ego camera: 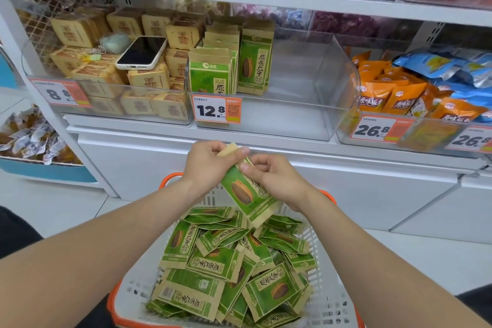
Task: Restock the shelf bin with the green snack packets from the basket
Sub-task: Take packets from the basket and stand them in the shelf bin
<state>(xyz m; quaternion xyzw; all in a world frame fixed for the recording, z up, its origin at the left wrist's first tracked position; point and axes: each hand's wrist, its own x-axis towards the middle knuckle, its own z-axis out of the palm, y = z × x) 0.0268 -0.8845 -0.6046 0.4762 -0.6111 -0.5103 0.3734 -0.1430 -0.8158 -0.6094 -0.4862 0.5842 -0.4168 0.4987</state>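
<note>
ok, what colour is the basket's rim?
Orange rim on the white basket; head view shows it best.

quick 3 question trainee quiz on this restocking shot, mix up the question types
1. True or false: the clear plastic shelf bin with the 12.8 price tag is packed full.
2. The left hand and right hand together hold: A) a phone B) a green sunflower-seed snack packet C) an orange pouch
3. Fill in: the loose green packets lie in the white plastic basket with the ___ rim.
Key: 1 false; 2 B; 3 orange.
</note>
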